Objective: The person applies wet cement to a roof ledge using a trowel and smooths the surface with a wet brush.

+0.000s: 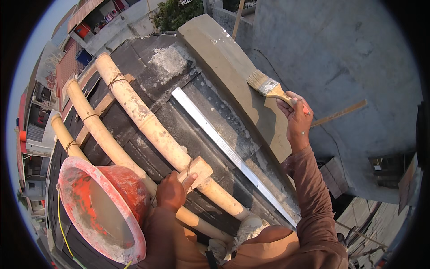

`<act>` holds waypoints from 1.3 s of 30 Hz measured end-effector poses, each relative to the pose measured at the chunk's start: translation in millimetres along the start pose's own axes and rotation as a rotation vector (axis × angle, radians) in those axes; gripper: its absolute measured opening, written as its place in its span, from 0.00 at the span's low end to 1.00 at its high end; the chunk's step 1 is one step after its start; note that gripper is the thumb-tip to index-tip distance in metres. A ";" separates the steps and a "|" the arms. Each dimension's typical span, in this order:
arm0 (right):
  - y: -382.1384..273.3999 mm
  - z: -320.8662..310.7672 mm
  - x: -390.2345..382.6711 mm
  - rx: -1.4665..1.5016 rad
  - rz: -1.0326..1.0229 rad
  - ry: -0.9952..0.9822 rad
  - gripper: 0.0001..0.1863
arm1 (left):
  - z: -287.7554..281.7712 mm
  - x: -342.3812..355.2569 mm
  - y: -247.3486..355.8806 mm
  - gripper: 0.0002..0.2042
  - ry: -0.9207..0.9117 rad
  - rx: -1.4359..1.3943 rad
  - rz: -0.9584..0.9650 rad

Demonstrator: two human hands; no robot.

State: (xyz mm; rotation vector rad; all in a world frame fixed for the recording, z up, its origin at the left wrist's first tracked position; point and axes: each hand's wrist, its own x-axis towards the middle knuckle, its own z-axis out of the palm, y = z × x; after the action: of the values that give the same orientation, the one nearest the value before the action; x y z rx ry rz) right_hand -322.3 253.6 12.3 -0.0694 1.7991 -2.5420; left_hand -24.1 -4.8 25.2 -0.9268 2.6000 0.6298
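Note:
A wide paintbrush (pixel 268 86) with pale bristles and a wooden handle is gripped in my right hand (pixel 298 114). Its bristles point away to the left, over the smooth grey cement-plastered wall top (pixel 233 62); whether they touch it I cannot tell. My left hand (pixel 171 190) is closed round a short wooden batten (pixel 197 172) that crosses a thick bamboo pole (pixel 143 119), the thumb lying near the batten's end. Left of that hand a red bucket (pixel 121 179), crusted with cement, leans with its mouth toward me and holds greyish liquid.
More bamboo poles (pixel 96 125), tied with wire, run over the dark roof tiles (pixel 179 121). A long silver metal straightedge (pixel 224 148) lies between poles and wall top. Beyond the wall top there is a drop beside a grey wall (pixel 340 58). A wooden stick (pixel 340 113) juts out there.

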 end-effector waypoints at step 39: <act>10.1 199.4 88.3 -0.148 -0.357 -0.122 0.12 | 1.0 4.8 0.5 0.34 0.022 -0.027 0.020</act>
State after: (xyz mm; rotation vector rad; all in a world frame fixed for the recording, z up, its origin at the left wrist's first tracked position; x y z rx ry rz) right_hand -400.2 58.3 70.9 -0.5858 2.0834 -2.5417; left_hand -27.8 -6.4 22.5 -0.9225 2.6291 0.6656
